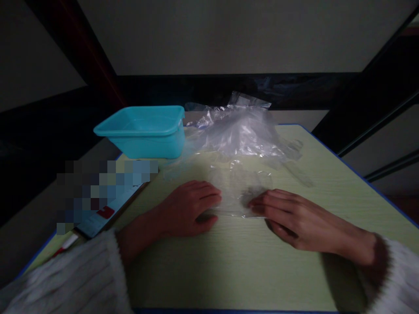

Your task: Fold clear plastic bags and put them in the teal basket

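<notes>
A clear plastic glove (240, 192) lies flat on the pale green table (229, 266) between my hands. My left hand (190, 208) rests palm down, fingers together, with its fingertips on the glove's left edge. My right hand (291, 218) lies opposite, fingers stretched toward the left and pressing the glove's right edge. Both wrists wear white knitted sleeves. Behind the glove sits a loose heap of more clear plastic gloves or bags (238, 131).
A turquoise plastic tub (144, 131) stands at the back left of the table. A flat printed box or booklet (101, 213), partly blurred, lies along the left edge. The table has a blue rim (360, 174); dark rails and a wall stand behind it.
</notes>
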`<action>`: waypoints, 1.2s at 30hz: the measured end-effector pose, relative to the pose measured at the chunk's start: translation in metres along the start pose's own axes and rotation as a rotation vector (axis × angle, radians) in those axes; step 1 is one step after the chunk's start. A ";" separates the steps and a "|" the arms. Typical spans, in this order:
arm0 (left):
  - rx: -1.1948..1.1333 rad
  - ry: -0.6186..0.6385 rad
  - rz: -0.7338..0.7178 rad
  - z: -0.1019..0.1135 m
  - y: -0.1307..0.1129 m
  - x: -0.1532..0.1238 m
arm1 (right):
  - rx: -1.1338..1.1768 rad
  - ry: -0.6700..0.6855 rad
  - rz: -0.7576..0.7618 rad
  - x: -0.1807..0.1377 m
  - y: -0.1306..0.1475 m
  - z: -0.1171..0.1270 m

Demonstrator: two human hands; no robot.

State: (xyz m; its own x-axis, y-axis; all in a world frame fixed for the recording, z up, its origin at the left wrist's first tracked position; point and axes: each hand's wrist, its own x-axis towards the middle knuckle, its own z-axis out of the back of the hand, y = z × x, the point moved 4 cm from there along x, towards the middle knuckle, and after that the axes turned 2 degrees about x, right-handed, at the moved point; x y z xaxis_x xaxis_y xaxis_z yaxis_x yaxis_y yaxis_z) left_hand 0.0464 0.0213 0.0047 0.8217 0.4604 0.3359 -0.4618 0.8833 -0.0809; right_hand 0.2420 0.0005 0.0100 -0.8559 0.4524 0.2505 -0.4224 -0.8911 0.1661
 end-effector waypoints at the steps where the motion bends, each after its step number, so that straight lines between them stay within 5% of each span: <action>1: 0.001 -0.003 0.003 0.000 0.000 0.000 | -0.006 -0.008 0.001 0.000 -0.001 0.000; 8: -0.022 -0.028 0.022 0.000 0.002 -0.001 | 0.031 -0.043 -0.021 -0.001 -0.008 0.004; 15: -0.041 -0.041 0.025 -0.003 0.005 0.000 | 0.260 -0.159 -0.207 -0.004 -0.020 0.010; 25: -0.198 -0.207 0.125 0.000 0.015 0.000 | 0.384 -0.322 -0.382 -0.005 -0.029 0.016; 36: -0.371 -0.366 0.281 0.022 0.018 0.002 | 0.284 -0.543 -0.338 -0.013 -0.027 0.029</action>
State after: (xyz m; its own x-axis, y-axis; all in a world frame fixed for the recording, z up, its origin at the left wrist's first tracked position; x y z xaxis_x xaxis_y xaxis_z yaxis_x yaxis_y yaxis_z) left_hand 0.0322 0.0366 0.0249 0.4859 0.6791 0.5503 -0.4436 0.7340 -0.5142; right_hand 0.2731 0.0199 0.0294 -0.3901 0.7233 0.5698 -0.4813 -0.6877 0.5435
